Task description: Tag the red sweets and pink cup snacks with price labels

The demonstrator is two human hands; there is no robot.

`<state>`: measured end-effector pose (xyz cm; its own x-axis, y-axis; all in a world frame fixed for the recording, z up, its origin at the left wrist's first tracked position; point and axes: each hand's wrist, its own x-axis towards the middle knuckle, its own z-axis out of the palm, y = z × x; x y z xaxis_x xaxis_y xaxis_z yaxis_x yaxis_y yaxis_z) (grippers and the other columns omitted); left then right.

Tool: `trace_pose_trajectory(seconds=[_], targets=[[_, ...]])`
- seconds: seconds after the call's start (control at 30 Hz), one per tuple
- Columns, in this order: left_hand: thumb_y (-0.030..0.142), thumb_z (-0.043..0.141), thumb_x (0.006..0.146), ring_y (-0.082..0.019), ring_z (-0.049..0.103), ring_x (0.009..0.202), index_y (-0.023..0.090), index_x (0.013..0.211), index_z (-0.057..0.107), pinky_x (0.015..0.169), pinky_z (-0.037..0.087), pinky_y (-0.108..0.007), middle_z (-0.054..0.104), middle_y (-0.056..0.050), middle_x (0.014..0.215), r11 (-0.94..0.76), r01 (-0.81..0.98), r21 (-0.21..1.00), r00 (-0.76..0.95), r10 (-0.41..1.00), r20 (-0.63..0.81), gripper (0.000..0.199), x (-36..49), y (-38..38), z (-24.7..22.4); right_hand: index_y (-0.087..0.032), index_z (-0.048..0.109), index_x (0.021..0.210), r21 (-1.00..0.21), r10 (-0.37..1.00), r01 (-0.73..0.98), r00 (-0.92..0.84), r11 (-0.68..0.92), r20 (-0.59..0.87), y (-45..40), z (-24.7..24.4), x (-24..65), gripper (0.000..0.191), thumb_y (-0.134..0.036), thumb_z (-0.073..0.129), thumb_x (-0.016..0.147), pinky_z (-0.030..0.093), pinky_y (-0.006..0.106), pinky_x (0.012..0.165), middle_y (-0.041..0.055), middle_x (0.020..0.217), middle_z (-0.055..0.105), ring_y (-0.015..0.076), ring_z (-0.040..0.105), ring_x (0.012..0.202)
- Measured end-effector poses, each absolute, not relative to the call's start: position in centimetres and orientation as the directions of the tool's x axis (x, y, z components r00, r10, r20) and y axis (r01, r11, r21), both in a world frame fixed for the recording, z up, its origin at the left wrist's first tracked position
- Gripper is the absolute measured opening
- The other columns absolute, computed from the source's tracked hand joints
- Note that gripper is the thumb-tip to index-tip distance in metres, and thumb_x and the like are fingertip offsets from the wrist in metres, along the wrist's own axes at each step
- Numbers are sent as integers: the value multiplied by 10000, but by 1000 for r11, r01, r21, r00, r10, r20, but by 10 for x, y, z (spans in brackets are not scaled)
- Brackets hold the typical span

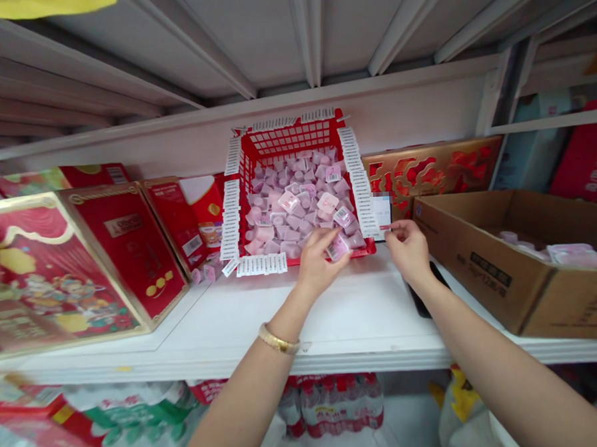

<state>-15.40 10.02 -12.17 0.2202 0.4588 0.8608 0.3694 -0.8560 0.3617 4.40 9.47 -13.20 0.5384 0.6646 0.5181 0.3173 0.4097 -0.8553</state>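
Observation:
A red plastic basket holds a heap of small pink jelly cups, some with barcode labels on their lids. Strips of white barcode stickers hang along its rim. At the front right corner, my left hand grips one jelly cup between thumb and fingers, its label facing up. My right hand is closed in a pinch just right of the basket, fingertips at the edge of a white card. Whatever lies between those fingertips is too small to make out.
On the right stands an open cardboard box with pink cups inside. A black phone-like object lies beneath my right wrist. Red gift boxes stand at the left. Shelf beams run overhead; bottle packs sit below.

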Motion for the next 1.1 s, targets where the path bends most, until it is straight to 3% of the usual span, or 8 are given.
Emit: trace_pose_trajectory(seconds=[0.17, 0.3, 0.43, 0.63, 0.77, 0.9, 1.1], targets=[[294, 821, 621, -211, 606, 924, 137, 1071, 677, 867, 481, -342, 645, -90, 974, -805, 320, 500, 274, 584, 765, 498, -145, 94, -128, -187, 598, 780, -953, 812, -38, 534, 302, 236, 101, -133, 44, 207, -273, 642, 597, 406, 260, 532, -13, 618, 608, 143, 540, 546], [346, 845, 561, -171, 598, 784, 143, 863, 656, 748, 488, -301, 644, -50, 862, -677, 197, 709, 241, 734, 634, 410, -141, 97, -134, -169, 622, 700, -959, 861, -136, 484, 248, 154, 99, -130, 41, 124, -228, 649, 595, 408, 241, 471, 9, 614, 633, 128, 551, 499], [380, 814, 581, -104, 560, 604, 145, 843, 617, 598, 469, -251, 662, -29, 821, -477, -41, 878, 288, 836, 468, 403, -140, 97, -134, -159, 624, 643, -952, 886, -210, 452, 221, 106, 98, -130, 41, 70, -196, 675, 612, 402, 207, 432, 8, 591, 627, 102, 539, 479], [266, 879, 467, -99, 562, 654, 123, 881, 694, 621, 458, -223, 693, -28, 811, -411, -97, 907, 276, 864, 421, 476, -140, 95, -132, -158, 608, 610, -940, 892, -267, 447, 212, 74, 99, -129, 39, 84, -158, 690, 629, 392, 178, 393, 0, 542, 605, 86, 518, 456], [357, 866, 529, -124, 599, 735, 118, 925, 716, 677, 480, -239, 704, -53, 857, -400, -166, 901, 247, 868, 431, 487, -141, 102, -138, -165, 598, 599, -931, 891, -272, 443, 242, 102, 97, -127, 35, 81, -149, 672, 626, 432, 182, 431, 2, 529, 611, 91, 532, 468], [438, 854, 555, -155, 654, 796, 132, 979, 692, 778, 515, -298, 707, -52, 883, -304, -310, 901, 240, 892, 383, 547, -144, 107, -140, -170, 612, 594, -925, 883, -246, 441, 290, 160, 94, -125, 33, 46, -166, 654, 613, 469, 202, 487, 6, 548, 626, 102, 554, 508], [406, 848, 578, -174, 687, 731, 134, 1017, 681, 830, 548, -415, 715, -32, 832, -205, -340, 918, 288, 906, 309, 543, -146, 103, -138, -187, 595, 597, -901, 844, -200, 471, 386, 257, 90, -126, 33, 90, -239, 666, 577, 464, 233, 536, -7, 582, 620, 120, 558, 562]])
